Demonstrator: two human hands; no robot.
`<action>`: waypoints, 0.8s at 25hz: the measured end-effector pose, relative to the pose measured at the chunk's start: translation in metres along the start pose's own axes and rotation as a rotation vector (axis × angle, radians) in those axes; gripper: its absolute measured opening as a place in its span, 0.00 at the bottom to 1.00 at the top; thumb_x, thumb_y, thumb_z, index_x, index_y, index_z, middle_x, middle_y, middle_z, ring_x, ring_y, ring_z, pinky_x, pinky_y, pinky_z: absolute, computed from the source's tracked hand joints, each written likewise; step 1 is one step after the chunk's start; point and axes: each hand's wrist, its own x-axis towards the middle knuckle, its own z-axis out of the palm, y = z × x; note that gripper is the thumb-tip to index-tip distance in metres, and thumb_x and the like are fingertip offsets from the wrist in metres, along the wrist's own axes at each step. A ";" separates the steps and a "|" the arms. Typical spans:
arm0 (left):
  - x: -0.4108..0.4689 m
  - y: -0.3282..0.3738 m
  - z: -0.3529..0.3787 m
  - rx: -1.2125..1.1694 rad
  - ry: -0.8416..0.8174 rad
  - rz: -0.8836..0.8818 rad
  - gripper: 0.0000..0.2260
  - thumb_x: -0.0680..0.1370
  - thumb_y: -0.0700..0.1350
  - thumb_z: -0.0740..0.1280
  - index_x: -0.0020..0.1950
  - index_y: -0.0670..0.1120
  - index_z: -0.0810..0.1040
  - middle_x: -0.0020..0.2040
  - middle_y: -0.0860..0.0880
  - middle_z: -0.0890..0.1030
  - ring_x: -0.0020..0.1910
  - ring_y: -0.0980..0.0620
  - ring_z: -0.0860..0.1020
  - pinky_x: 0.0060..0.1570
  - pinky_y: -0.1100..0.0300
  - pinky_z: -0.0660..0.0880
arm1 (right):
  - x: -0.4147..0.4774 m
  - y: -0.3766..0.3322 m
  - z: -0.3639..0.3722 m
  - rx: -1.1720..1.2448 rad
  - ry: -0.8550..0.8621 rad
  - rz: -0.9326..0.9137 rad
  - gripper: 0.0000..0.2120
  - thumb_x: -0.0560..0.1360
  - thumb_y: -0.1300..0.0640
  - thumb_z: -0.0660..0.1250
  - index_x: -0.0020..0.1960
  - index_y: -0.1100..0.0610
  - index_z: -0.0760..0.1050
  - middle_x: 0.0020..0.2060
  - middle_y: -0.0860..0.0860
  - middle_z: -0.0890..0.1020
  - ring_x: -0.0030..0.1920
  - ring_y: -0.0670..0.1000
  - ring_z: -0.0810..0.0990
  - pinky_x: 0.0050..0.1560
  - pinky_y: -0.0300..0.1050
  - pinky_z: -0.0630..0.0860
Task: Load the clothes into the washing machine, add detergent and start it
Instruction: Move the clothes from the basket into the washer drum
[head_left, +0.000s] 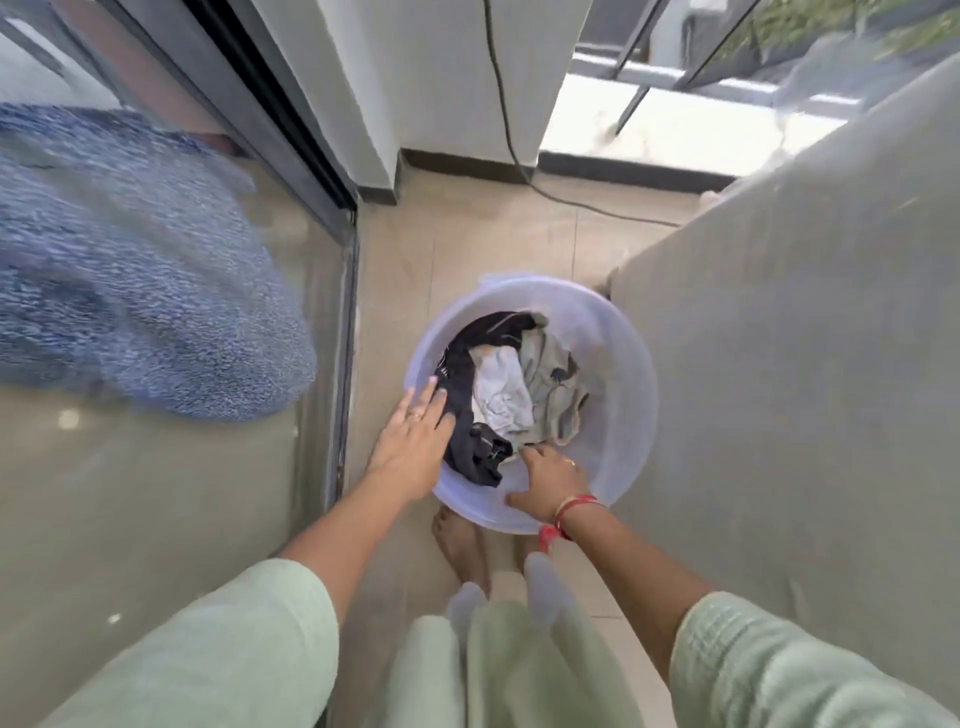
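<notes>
Plastic tub (623, 332) holds the clothes (506, 395); loading, detergent and start all remain. Left grip (413, 441) lies wide on the dark garment (462, 395); right grip (550, 480) closure cannot be told

Pale green, textured sleeves (779, 660) reach the elbows. A ring (417, 414) sits on the left hand (410, 447); red bands (569, 512), perhaps thread, circle the right wrist.

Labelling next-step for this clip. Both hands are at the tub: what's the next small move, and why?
Probably close both hands on the clothes and lift them out. The left hand lies flat on the dark garment, the right hand reaches in beside it, neither plainly grips anything, and the whole pile sits in the tub.
</notes>
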 end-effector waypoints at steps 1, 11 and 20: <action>0.018 0.000 0.007 0.073 -0.017 0.054 0.26 0.79 0.43 0.55 0.76 0.45 0.52 0.77 0.41 0.46 0.76 0.41 0.39 0.72 0.47 0.37 | 0.016 -0.001 0.011 0.013 -0.008 0.005 0.38 0.69 0.41 0.68 0.73 0.52 0.58 0.69 0.54 0.66 0.68 0.57 0.66 0.67 0.57 0.64; 0.090 0.018 0.044 -0.129 -0.252 -0.025 0.15 0.78 0.37 0.57 0.63 0.48 0.73 0.66 0.44 0.72 0.68 0.43 0.68 0.70 0.45 0.55 | 0.088 -0.021 0.068 0.473 -0.007 0.240 0.11 0.78 0.55 0.56 0.57 0.55 0.72 0.60 0.57 0.76 0.60 0.61 0.74 0.66 0.64 0.63; -0.039 0.020 -0.064 -0.736 0.157 -0.172 0.11 0.73 0.35 0.57 0.54 0.45 0.67 0.50 0.43 0.74 0.46 0.37 0.76 0.42 0.48 0.73 | -0.090 -0.029 -0.028 0.918 0.551 -0.018 0.08 0.81 0.58 0.55 0.43 0.56 0.67 0.33 0.50 0.74 0.37 0.55 0.73 0.38 0.48 0.66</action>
